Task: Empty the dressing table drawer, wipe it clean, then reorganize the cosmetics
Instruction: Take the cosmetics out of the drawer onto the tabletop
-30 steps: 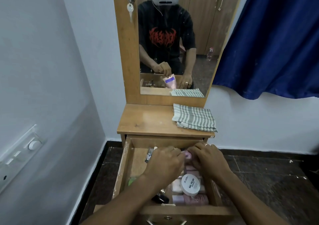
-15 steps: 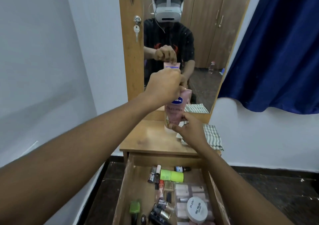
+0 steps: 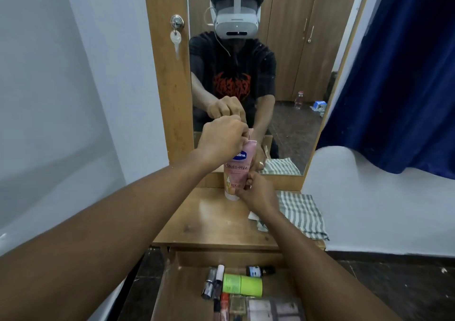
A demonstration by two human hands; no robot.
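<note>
Tube stands upright, cap down, on the bench at twelve o'clock from the drawer, our left grip pinching its top end, our right grip clasping its base, both equally near.

Head cam — fwd/down, close over dressing table, facing mirror.

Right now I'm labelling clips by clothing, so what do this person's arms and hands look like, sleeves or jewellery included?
Both forearms are bare, with no sleeve reaching them in the direct view. The left hand and right hand wear no gloves. The mirror shows short black T-shirt sleeves ending above the elbows and a ring on one finger. No watch or bracelet shows.
</note>
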